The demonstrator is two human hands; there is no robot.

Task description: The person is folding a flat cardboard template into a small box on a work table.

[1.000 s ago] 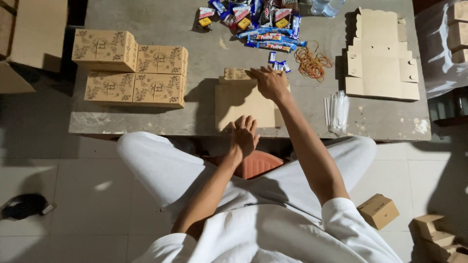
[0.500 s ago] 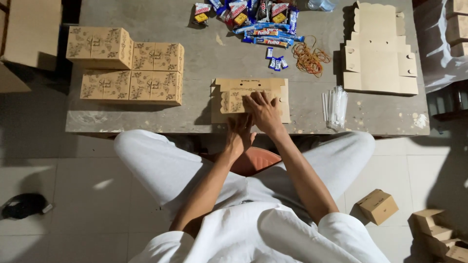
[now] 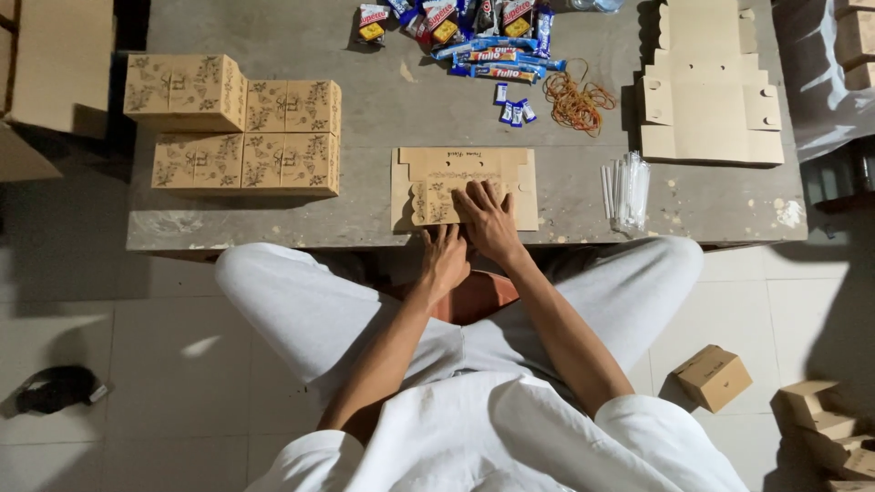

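Observation:
A flat, unfolded printed cardboard box blank (image 3: 437, 178) lies at the near edge of the grey table (image 3: 365, 118). My right hand (image 3: 490, 219) presses flat on its near part with fingers spread. My left hand (image 3: 445, 258) sits just below, at the table's edge, touching the blank's near border. Neither hand grips anything closed.
Several assembled printed boxes (image 3: 237, 137) are stacked at the left. Snack packets (image 3: 474, 36), a tangle of rubber bands (image 3: 579, 100) and clear straws (image 3: 627, 189) lie further back and right. A stack of plain box blanks (image 3: 711, 100) is at right. Small boxes (image 3: 713, 376) sit on the floor.
The box blank was pulled from the table's middle to the near edge and laid flat. My right hand drew back with it and my left hand rose to the table's edge.

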